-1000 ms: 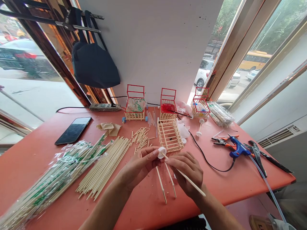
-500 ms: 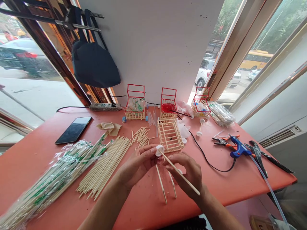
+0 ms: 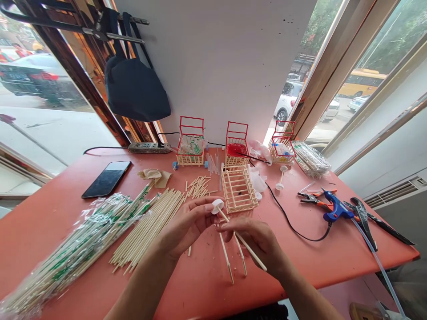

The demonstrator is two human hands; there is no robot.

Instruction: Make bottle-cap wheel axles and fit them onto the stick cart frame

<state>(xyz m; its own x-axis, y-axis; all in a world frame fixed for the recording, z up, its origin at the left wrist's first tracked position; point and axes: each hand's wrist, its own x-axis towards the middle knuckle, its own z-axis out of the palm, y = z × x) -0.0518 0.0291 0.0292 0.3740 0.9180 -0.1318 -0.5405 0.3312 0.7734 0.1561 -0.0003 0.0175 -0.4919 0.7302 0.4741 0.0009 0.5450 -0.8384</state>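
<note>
My left hand [image 3: 191,220] pinches a white plastic cap [image 3: 216,206] between thumb and fingers, its hollow side turned toward my right hand. In my right hand [image 3: 258,238] is a thin wooden stick [image 3: 252,253], held at a slant with its upper end inside the cap. Whether the stick is fixed to the cap I cannot tell. Below my hands two wooden sticks [image 3: 226,255] lie on the red table [image 3: 187,293]. Just beyond them lies a small frame of glued sticks [image 3: 239,189].
Long sticks [image 3: 150,226] and a plastic-wrapped bundle [image 3: 90,240] lie left, near a phone [image 3: 106,179]. Short stick pieces [image 3: 199,186] lie ahead. A blue glue gun [image 3: 336,208] and pliers [image 3: 315,200] are right. Small stick carts [image 3: 191,158] stand at the back.
Both hands, the cap and the stick have shifted a little left over the table. My right fingers have changed position on the stick. The whole view has shifted slightly.
</note>
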